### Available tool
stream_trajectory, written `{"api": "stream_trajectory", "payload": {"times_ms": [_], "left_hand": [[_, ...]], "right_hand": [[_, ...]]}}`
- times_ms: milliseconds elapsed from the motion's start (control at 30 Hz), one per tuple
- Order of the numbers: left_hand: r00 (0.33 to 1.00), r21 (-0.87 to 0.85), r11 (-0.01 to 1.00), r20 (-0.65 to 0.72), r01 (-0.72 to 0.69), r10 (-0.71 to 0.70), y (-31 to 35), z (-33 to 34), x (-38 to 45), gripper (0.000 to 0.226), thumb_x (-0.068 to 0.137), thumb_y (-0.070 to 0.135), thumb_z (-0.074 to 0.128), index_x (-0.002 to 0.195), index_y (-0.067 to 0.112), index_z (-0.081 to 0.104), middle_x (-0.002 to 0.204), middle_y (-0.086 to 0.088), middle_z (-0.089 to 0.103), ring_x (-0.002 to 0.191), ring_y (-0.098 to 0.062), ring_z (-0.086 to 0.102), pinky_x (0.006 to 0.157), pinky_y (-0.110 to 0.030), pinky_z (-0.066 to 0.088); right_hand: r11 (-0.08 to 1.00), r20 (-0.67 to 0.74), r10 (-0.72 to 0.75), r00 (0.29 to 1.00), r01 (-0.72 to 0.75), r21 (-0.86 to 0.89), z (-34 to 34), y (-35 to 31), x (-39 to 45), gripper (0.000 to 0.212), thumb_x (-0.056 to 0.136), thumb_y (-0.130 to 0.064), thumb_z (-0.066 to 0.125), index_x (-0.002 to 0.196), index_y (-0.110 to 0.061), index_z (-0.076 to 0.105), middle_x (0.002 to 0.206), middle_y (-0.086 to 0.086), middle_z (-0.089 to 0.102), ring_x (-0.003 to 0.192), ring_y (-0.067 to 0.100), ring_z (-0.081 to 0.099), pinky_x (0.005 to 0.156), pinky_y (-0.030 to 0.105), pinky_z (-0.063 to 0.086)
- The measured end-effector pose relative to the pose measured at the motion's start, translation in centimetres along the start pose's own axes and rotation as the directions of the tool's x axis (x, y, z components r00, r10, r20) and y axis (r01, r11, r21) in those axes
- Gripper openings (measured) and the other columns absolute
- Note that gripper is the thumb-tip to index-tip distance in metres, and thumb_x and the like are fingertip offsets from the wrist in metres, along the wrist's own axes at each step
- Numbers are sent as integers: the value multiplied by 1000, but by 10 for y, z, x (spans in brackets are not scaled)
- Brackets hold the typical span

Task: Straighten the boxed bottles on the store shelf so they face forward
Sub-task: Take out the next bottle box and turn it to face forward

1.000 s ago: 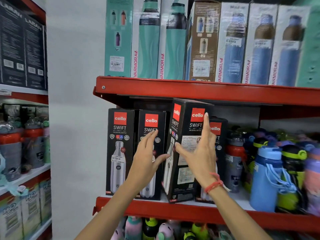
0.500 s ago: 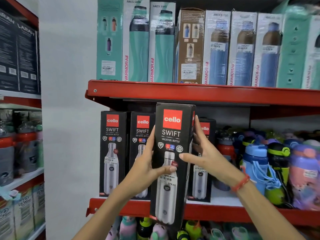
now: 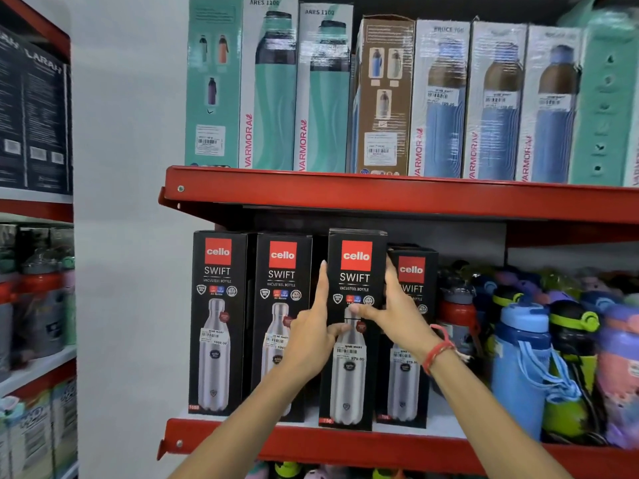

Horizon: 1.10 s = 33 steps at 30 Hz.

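With third cello box upright, front out, on red shelf: left hand and right hand clamping its sides, thumbs across front.

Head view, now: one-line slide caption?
Both hands, left hand and right hand, set the third Cello Swift box front-facing on the red shelf.

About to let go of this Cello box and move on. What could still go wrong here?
1. The held box stands forward of its neighbours, its base near the shelf lip; it may tip off on release.
2. Pushing it back, the right hand could nudge the fourth box askew.
3. The left hand is wedged against the second box; withdrawing might twist it.
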<state>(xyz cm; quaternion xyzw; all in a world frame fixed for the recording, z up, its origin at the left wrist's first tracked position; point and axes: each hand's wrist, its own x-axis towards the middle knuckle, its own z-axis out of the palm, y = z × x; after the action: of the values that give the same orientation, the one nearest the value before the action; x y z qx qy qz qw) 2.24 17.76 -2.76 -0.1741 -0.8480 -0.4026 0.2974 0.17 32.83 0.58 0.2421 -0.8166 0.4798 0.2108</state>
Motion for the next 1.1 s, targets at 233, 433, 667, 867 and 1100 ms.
{"api": "stream_trajectory", "payload": {"times_ms": [233,433,667,867,1100], "left_hand": [[998,30,998,19,60,-60,-11,13,13,103,89,6,59,137,47,-23,94,-4,68,58,2,55,67,-21,47],[986,77,987,79,138,-144,-18,14,14,95,92,1,52,142,36,-21,83,0,57,61,0,47,66,-19,44],[983,159,981,126,114,-134,-14,11,18,95,93,5,52,143,28,-25,83,-3,55,69,-8,49,72,-25,47],[998,113,992,15,56,-58,-22,-6,15,67,93,17,54,149,21,17,115,-12,66,99,-24,64,91,-36,49],[878,108,964,-397,-243,266,-67,-64,-1,22,90,9,57,110,12,67,115,1,67,102,-8,63,89,-31,53]], "right_hand": [[999,-48,49,998,-50,-16,10,12,7,104,80,-13,74,150,-34,0,104,-20,59,81,-16,54,67,0,41],[995,-22,100,995,-101,-27,19,22,13,101,82,-6,70,151,-30,0,97,-23,56,68,-15,57,53,-1,42],[864,-169,211,963,-265,-428,17,5,18,91,69,-30,83,141,-15,30,107,8,68,98,27,65,82,32,52],[463,-336,57,940,-323,-825,32,-43,8,42,79,-32,74,102,-2,56,98,12,69,94,29,69,66,32,51],[901,-270,-207,940,76,-427,93,-66,8,19,84,-24,65,102,-20,66,88,-5,74,77,12,70,74,35,57]]}}
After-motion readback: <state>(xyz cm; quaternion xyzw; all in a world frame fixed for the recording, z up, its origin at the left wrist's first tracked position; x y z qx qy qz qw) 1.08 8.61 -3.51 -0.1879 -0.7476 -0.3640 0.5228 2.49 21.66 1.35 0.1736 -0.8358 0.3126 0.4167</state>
